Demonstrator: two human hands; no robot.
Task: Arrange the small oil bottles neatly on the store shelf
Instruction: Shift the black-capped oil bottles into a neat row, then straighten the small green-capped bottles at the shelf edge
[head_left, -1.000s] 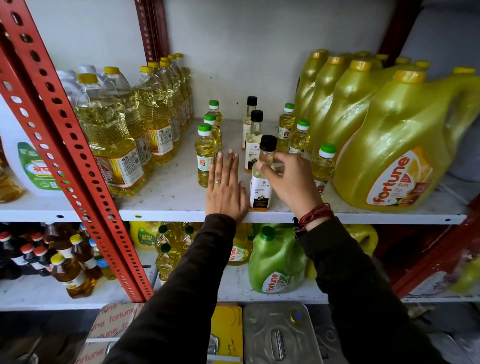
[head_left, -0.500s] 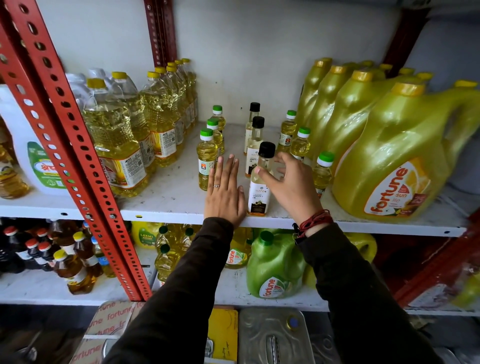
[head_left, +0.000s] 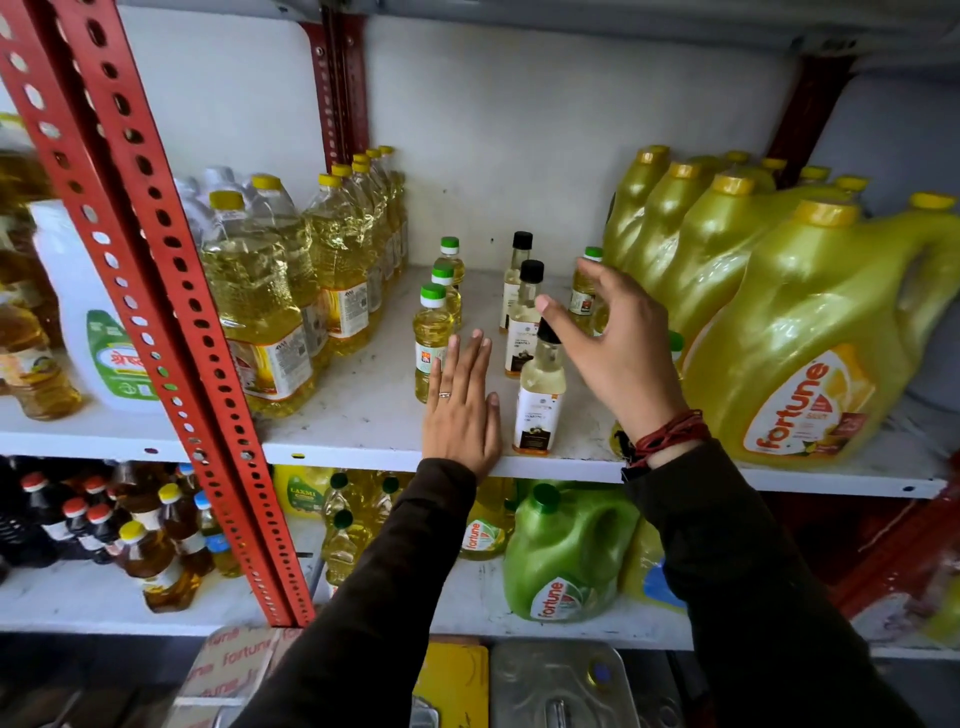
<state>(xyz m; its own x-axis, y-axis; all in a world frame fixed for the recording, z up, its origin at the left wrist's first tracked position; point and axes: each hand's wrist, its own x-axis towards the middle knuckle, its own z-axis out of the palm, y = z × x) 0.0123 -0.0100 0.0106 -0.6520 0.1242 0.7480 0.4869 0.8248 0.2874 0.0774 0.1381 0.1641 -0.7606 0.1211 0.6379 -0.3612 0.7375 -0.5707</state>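
Observation:
Small oil bottles stand in rows on the white shelf (head_left: 363, 415). Three green-capped ones (head_left: 432, 338) line up on the left. Three black-capped ones run down the middle, the front one (head_left: 540, 400) near the shelf edge. More green-capped bottles (head_left: 584, 288) stand on the right, partly hidden. My left hand (head_left: 462, 410) lies flat on the shelf between the two rows, fingers together. My right hand (head_left: 613, 343) hovers above the front black-capped bottle, fingers spread, holding nothing.
Large clear oil bottles (head_left: 270, 317) crowd the left of the shelf beside a red slotted upright (head_left: 156, 291). Big yellow Fortune jugs (head_left: 810, 353) fill the right. A lower shelf holds a green jug (head_left: 566, 561) and dark bottles (head_left: 78, 519).
My right hand has let go of the front black-capped bottle and lifted up and back with fingers spread. The left hand stays flat on the shelf.

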